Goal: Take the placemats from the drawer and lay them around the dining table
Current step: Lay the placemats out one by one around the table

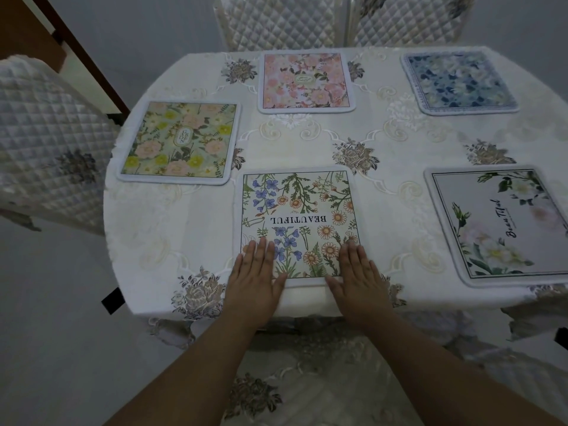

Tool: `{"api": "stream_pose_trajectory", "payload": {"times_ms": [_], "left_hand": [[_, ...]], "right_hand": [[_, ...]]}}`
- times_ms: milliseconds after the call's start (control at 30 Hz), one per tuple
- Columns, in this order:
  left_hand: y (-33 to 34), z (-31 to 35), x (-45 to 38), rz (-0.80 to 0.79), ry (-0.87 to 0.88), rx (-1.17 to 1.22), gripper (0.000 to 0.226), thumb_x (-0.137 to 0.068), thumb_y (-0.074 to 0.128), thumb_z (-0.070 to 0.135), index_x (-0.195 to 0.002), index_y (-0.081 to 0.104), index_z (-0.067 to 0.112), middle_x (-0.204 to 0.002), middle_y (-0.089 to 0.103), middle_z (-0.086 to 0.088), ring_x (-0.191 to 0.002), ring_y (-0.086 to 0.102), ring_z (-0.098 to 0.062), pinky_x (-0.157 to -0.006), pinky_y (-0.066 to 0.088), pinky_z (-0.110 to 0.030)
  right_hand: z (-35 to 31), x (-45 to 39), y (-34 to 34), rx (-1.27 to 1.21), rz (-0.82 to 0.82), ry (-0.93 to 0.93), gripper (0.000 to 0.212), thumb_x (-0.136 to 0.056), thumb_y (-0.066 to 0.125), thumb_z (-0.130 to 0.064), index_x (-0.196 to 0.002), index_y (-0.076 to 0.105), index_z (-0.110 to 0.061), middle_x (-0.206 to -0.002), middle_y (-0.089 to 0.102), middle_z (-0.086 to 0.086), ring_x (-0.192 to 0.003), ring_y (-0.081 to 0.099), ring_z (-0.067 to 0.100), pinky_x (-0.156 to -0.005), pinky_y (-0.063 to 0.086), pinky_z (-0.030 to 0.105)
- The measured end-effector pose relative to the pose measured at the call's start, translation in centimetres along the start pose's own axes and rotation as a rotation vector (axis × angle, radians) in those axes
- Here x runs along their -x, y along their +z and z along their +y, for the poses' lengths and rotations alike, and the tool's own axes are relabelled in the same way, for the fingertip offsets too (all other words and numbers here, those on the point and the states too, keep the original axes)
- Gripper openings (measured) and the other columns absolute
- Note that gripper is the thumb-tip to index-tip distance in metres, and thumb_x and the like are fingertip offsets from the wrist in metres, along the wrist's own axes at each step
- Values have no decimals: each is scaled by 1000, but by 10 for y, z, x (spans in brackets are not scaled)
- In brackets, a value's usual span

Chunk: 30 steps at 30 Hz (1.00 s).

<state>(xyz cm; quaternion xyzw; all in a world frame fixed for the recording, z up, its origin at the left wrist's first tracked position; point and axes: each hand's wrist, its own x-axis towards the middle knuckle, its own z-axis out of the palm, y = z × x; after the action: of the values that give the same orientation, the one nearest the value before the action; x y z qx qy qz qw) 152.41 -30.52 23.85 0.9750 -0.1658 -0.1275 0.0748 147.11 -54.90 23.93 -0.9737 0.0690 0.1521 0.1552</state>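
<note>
Hands lie flat, fingers spread, holding nothing: left hand [257, 275] and right hand [358, 273] press the near corners of the wildflower placemat [296, 222] at the tabletop [381, 167] near edge.

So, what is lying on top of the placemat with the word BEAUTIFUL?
Both hands rest flat on its near corners: left hand, right hand. The rest of the BEAUTIFUL placemat is bare; the corners under the palms are hidden.

Two bare forearms, no sleeves showing. Left hand [256, 281] and right hand [358, 279] ungloved, no rings, watch or bracelets visible; nails short.
</note>
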Motion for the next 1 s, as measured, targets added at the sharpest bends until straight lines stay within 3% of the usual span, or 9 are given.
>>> {"api": "stream_pose_trajectory", "payload": {"times_ms": [167,333,467,567,700,800,900,1000], "left_hand": [[-3,-13,4,-40,-57,34,76,-100,0,64,-157,-25,20,-163,-31,0,-149,-32,-16,-125,-10,-41],[-6,-21,10,-2,-228,111,85,-94,-2,69,-159,-18,17,-164,-27,-13,-150,-30,-27,-124,-12,-41],[-3,-27,10,23,-224,108,85,-94,-2,70,-161,-14,19,-167,-20,-8,-153,-25,-24,-125,-10,-41],[-4,-29,12,30,-224,98,80,-98,5,69,-161,-13,24,-169,-18,-3,-153,-23,-21,-126,-6,-43],[-23,-24,-4,74,-209,137,73,-101,12,67,-162,-9,31,-169,-16,-1,-155,-17,-21,-124,-2,-44],[-44,-12,-46,132,-140,173,69,-105,16,58,-163,-1,25,-170,-7,-3,-156,-9,-21,-127,5,-44],[-59,5,-100,96,-31,160,64,-107,21,49,-163,4,23,-171,-2,-3,-157,-4,-24,-126,10,-45],[-66,25,-149,57,24,106,62,-108,24,46,-163,9,23,-171,2,-3,-157,-1,-26,-125,10,-46]], "right_hand": [[16,5,-2,-28,39,32,78,-99,13,-64,-155,-20,-21,-162,-28,-4,-148,-27,10,-122,-8,33],[15,8,-21,-141,122,62,66,-104,38,-42,-160,11,-19,-167,4,-4,-152,3,11,-119,0,26],[9,12,-24,-157,150,72,65,-103,44,-37,-159,20,-15,-166,14,0,-151,13,16,-119,7,27],[11,15,-20,-147,160,81,64,-101,48,-38,-157,28,-15,-163,26,1,-146,26,21,-120,23,37],[13,-7,-34,-80,276,45,45,-94,55,-33,-134,55,-13,-140,51,6,-124,49,26,-101,46,42],[-1,-42,-49,-36,326,-5,46,-95,54,-33,-136,53,-11,-146,48,12,-132,45,29,-110,39,44],[-27,-87,-57,-78,229,-92,57,-102,43,-35,-153,33,-10,-161,27,12,-149,22,26,-120,14,38],[-53,-135,-55,-117,138,-140,61,-104,36,-34,-158,19,-9,-166,11,10,-153,5,23,-121,1,33]]}}
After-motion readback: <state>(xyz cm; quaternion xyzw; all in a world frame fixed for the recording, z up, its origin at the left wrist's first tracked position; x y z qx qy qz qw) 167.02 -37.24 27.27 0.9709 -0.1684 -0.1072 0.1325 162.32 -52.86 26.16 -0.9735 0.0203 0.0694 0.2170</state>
